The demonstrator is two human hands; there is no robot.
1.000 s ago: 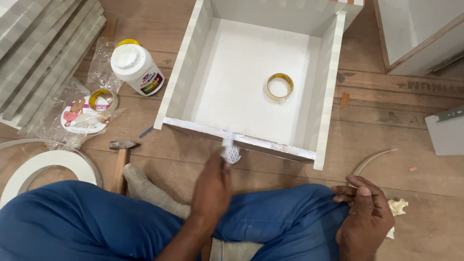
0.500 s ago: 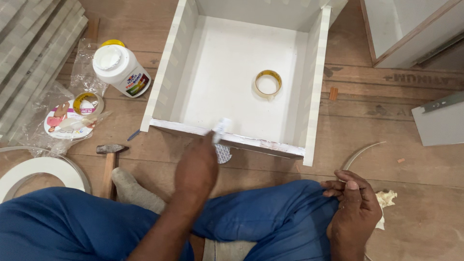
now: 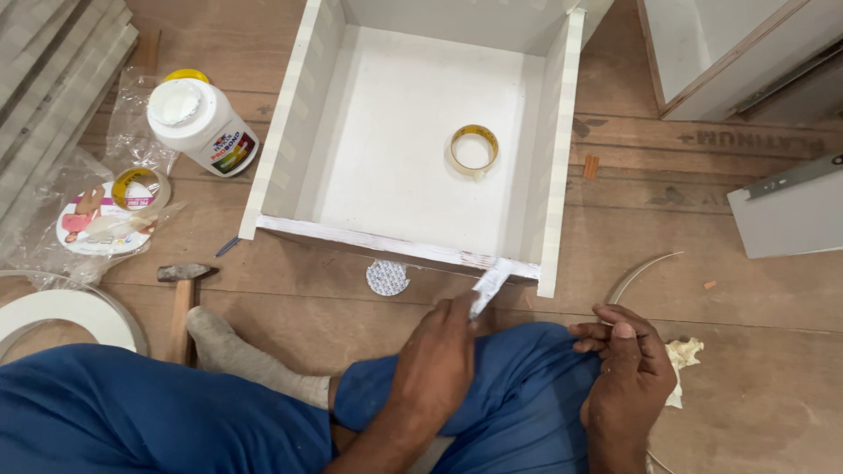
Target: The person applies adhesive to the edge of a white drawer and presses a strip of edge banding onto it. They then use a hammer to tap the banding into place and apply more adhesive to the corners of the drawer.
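My left hand (image 3: 436, 364) pinches a small white scraper (image 3: 489, 288), its tip pressed on the glue-smeared front edge of the white drawer box (image 3: 290, 132), close to the right corner. My right hand (image 3: 628, 369) rests curled on my blue trouser knee (image 3: 527, 404), fingers bunched in the cloth. A tape roll (image 3: 474, 149) lies inside the box. A round lid (image 3: 387, 277) sits under the edge, hammer (image 3: 182, 294) and glue bottle (image 3: 200, 125) off left.

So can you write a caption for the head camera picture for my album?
Seated on the floor, a person's left hand holds a small white spreader against the front edge of a white drawer box, right hand on the knee.
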